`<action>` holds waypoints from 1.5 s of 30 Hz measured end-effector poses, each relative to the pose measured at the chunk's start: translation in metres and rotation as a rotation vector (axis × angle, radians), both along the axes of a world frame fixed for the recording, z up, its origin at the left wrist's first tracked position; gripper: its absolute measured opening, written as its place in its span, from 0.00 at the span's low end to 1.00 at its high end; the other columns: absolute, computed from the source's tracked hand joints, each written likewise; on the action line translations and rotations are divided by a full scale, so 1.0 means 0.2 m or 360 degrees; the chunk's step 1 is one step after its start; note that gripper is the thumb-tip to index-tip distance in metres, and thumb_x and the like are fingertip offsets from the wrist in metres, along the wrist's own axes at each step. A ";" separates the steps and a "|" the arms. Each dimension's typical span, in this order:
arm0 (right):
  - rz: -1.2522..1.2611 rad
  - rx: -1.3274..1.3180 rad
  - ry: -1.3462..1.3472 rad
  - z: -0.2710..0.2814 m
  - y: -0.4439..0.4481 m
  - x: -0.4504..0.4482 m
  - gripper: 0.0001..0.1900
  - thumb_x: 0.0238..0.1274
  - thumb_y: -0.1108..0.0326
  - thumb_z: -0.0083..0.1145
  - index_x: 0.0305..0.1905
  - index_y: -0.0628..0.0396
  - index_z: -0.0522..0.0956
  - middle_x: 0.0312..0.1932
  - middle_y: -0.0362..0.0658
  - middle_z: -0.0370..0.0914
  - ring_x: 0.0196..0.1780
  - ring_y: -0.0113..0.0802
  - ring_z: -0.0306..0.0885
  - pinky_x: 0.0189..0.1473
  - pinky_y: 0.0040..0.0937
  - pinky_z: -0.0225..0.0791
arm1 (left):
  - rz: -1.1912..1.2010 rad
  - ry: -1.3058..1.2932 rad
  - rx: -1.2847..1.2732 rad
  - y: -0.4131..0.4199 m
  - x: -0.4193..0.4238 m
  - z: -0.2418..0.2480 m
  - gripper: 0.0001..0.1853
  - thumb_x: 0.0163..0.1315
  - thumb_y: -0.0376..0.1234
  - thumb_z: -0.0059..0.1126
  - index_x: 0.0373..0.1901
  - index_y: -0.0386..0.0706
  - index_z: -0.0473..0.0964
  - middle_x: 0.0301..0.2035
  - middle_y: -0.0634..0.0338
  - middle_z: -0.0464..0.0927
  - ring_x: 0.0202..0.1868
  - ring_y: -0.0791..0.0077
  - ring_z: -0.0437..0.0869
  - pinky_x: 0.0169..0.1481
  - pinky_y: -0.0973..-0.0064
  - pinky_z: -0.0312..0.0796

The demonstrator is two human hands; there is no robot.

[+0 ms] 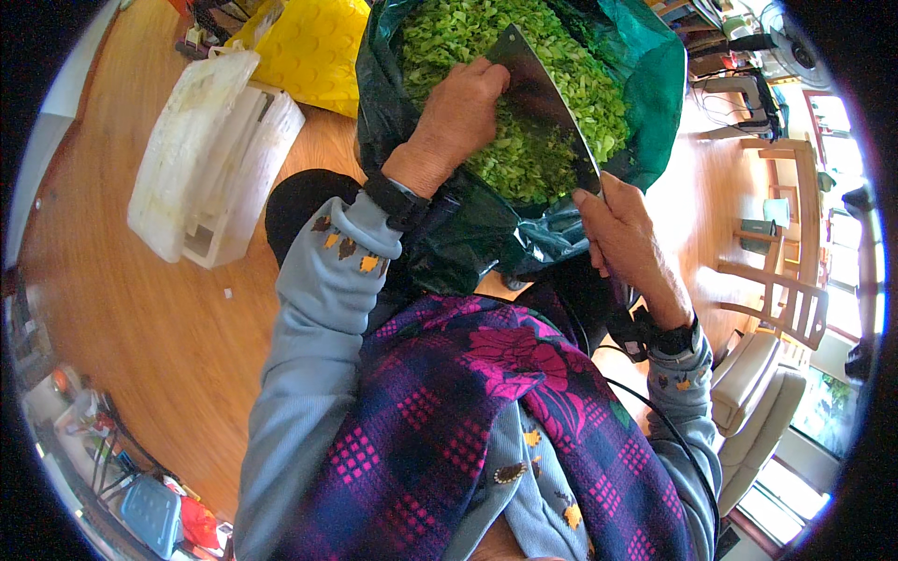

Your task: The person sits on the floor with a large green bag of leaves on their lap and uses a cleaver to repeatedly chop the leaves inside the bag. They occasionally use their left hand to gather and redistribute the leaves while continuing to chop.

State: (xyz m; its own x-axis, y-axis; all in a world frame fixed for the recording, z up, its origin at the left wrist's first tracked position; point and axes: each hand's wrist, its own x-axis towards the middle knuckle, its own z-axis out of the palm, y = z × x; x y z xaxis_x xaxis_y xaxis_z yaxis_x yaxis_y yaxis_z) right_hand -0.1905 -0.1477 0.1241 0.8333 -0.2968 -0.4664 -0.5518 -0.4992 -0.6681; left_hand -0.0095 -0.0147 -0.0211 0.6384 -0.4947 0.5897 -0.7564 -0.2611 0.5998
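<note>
A large cleaver (539, 95) slants over a heap of chopped leafy greens (596, 105), with green bits stuck to the lower part of its blade. My right hand (624, 238) grips it at the handle end. My left hand (463, 112), fingers curled, is against the far part of the blade; whether it pinches the blade or some greens is hidden. The greens fill a container lined with a dark green plastic bag (649, 91), whose edges spread over the rim. The container itself is covered by the bag.
A white plastic-wrapped box (189, 161) stands on the wood floor (140, 308) at left, beside a yellow bag (309, 56). Wooden chairs (779, 298), a pale sofa (761, 414) and a fan (796, 52) are at right. A black cable (673, 421) runs along my right arm.
</note>
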 end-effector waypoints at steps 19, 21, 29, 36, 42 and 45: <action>-0.0107 -0.0035 -0.0411 -0.25 -0.02 0.08 0.15 0.71 0.61 0.53 0.32 0.61 0.69 0.15 0.46 0.67 0.13 0.34 0.70 0.16 0.34 0.63 | 0.0011 -0.0020 0.0009 0.04 -0.02 0.02 0.07 0.59 0.24 0.59 0.39 0.39 0.80 0.37 0.49 0.77 0.44 0.45 0.80 0.49 0.54 0.74; -0.0084 -0.0177 -0.0478 -0.22 -0.02 0.06 0.15 0.71 0.61 0.52 0.32 0.61 0.69 0.15 0.45 0.67 0.14 0.32 0.70 0.16 0.34 0.63 | 0.0027 -0.0064 0.0018 0.06 -0.02 0.02 0.09 0.59 0.25 0.59 0.41 0.39 0.80 0.37 0.49 0.77 0.43 0.45 0.80 0.48 0.53 0.75; -0.0072 0.0039 -0.0215 -0.13 0.01 -0.01 0.16 0.73 0.59 0.51 0.31 0.58 0.67 0.14 0.41 0.67 0.13 0.28 0.68 0.13 0.29 0.61 | 0.0046 0.0091 -0.0030 0.05 -0.02 0.02 0.07 0.57 0.24 0.57 0.37 0.40 0.78 0.37 0.48 0.78 0.43 0.43 0.80 0.46 0.50 0.74; 0.0004 0.0134 -0.0056 -0.07 0.03 0.01 0.16 0.74 0.58 0.50 0.32 0.57 0.67 0.14 0.39 0.67 0.12 0.28 0.68 0.13 0.28 0.61 | 0.0114 -0.0021 0.0118 0.03 -0.02 0.00 0.09 0.53 0.21 0.57 0.36 0.38 0.76 0.36 0.47 0.77 0.44 0.42 0.80 0.45 0.50 0.74; 0.0443 -0.0209 -0.0432 -0.22 0.05 0.18 0.13 0.72 0.64 0.49 0.34 0.63 0.68 0.15 0.43 0.67 0.13 0.36 0.71 0.13 0.35 0.62 | 0.0036 0.0049 0.0108 0.04 0.00 0.01 0.09 0.52 0.22 0.59 0.36 0.37 0.76 0.34 0.47 0.77 0.42 0.42 0.80 0.46 0.51 0.75; 0.0311 -0.0147 -0.0367 -0.28 0.04 0.19 0.14 0.72 0.63 0.51 0.34 0.63 0.68 0.14 0.45 0.68 0.13 0.36 0.72 0.13 0.36 0.63 | 0.0045 0.0102 0.0094 0.04 0.00 0.02 0.08 0.54 0.22 0.56 0.36 0.36 0.78 0.36 0.44 0.79 0.41 0.40 0.81 0.46 0.51 0.74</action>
